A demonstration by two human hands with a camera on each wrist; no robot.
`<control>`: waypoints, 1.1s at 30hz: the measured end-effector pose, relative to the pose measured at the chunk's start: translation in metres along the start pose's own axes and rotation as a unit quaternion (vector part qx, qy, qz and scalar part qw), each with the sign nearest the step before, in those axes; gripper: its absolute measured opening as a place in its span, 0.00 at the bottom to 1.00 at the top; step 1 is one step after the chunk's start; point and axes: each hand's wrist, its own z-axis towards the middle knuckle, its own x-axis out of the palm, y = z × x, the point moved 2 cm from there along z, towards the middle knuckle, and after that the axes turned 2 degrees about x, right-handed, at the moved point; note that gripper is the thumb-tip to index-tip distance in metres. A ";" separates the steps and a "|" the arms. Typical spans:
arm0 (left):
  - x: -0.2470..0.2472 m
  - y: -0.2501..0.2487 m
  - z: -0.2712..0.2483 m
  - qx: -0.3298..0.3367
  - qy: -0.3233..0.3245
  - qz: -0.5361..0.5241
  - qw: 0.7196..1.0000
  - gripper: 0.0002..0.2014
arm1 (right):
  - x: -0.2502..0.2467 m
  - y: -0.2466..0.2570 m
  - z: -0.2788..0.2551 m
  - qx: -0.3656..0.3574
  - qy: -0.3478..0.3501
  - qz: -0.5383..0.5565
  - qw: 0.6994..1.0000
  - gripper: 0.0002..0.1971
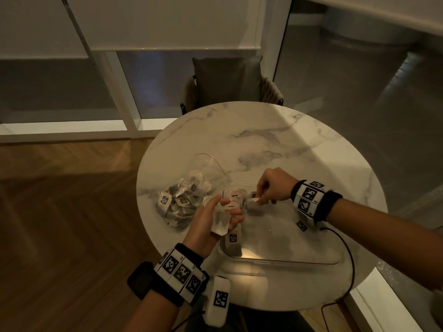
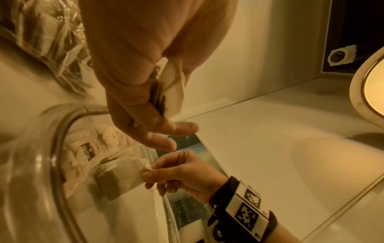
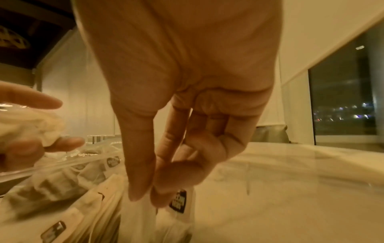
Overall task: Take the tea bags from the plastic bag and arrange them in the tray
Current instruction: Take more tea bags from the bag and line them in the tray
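Observation:
A clear plastic bag (image 1: 182,200) with several tea bags lies on the left of the round marble table (image 1: 275,140). To its right stands a clear tray (image 1: 287,261), with a row of tea bags (image 1: 233,200) along its left end. My left hand (image 1: 226,206) hovers over that end, palm up, gripping a few tea bags (image 2: 174,88) against the palm. My right hand (image 1: 260,197) pinches one tea bag (image 2: 120,177) by its top corner between thumb and forefinger (image 3: 147,197). This bag hangs low in the tray beside the row.
A cushioned chair (image 1: 227,85) stands behind the table. A thin black cable (image 1: 350,259) runs over the table's right edge. A white marker block (image 1: 219,300) hangs by the near edge. Wooden floor lies to the left, windows beyond.

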 end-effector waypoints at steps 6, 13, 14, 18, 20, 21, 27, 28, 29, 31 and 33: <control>-0.004 -0.002 -0.003 -0.007 -0.001 -0.002 1.000 0.14 | 0.006 0.005 0.007 0.028 -0.023 -0.091 0.995 0.03; -0.001 -0.001 -0.004 -0.004 0.000 0.007 1.000 0.20 | 0.007 0.012 0.005 -0.001 -0.082 -0.216 0.973 0.06; -0.001 -0.001 -0.004 -0.003 0.001 0.006 1.000 0.22 | 0.007 0.013 0.005 -0.003 -0.084 -0.224 0.971 0.06; -0.001 0.000 -0.003 0.001 0.002 0.006 1.000 0.25 | 0.007 0.015 0.003 -0.014 -0.094 -0.242 0.966 0.07; 0.000 0.000 -0.004 -0.010 0.009 -0.001 1.000 0.25 | 0.004 0.016 0.000 -0.018 -0.103 -0.239 0.965 0.06; 0.001 0.000 -0.005 -0.019 0.014 -0.008 1.000 0.24 | 0.001 0.016 -0.002 -0.020 -0.108 -0.232 0.966 0.07; 0.010 -0.001 -0.010 -0.050 0.048 0.027 0.997 0.23 | -0.014 0.023 -0.029 -0.047 -0.085 0.005 0.995 0.05; 0.013 0.000 -0.011 -0.057 0.061 0.025 0.996 0.23 | -0.014 0.026 -0.034 -0.063 -0.071 0.070 0.993 0.06; 0.016 0.001 -0.013 -0.062 0.074 0.028 0.995 0.24 | -0.013 0.030 -0.039 -0.077 -0.056 0.126 0.987 0.07; 0.018 0.004 -0.013 -0.059 0.102 0.066 0.991 0.28 | -0.009 0.038 -0.047 -0.105 -0.022 0.188 0.976 0.09; 0.022 0.007 -0.013 -0.046 0.129 0.106 0.985 0.31 | -0.001 0.041 -0.049 -0.126 -0.005 0.188 0.974 0.11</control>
